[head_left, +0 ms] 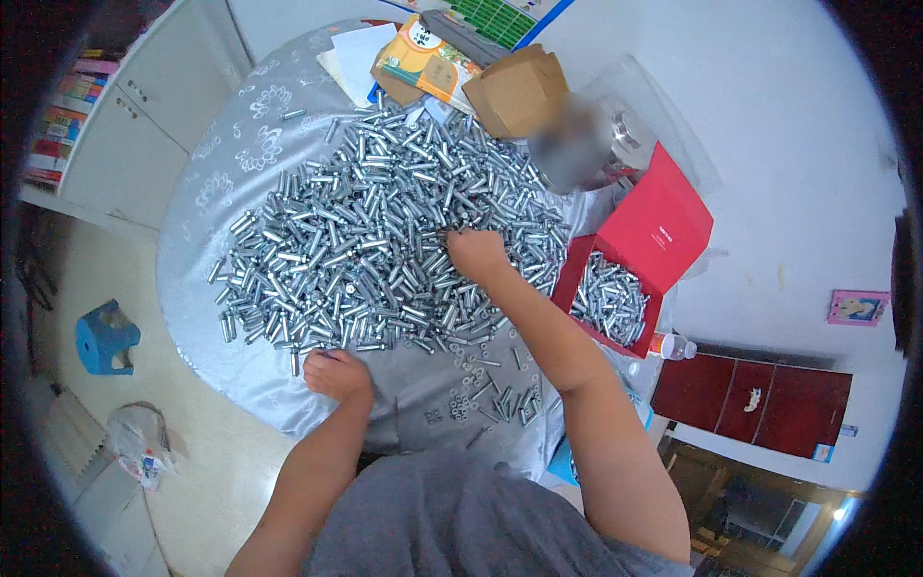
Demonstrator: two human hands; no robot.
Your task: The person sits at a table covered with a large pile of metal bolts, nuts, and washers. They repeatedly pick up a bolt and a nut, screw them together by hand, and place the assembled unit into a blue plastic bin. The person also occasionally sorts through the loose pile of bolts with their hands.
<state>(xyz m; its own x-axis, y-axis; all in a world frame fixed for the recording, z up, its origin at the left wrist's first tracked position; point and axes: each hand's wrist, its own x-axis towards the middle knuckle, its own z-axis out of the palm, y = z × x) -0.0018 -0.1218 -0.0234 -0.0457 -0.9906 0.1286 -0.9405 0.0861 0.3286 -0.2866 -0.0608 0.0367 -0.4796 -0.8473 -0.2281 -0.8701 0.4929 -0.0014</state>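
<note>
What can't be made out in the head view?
All head view:
- Right hand: its fingertips are hidden by the hand's back and the metal pieces; grip unclear.
- Left hand: whether its curled fingers hold anything is too small to tell.
- Blurred patch beside the cardboard box: smeared out, unidentifiable.
- Red box: its floor is covered by the pieces inside.

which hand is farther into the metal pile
The right hand, over the right half of the pile; the left hand is only at its near edge.
</note>
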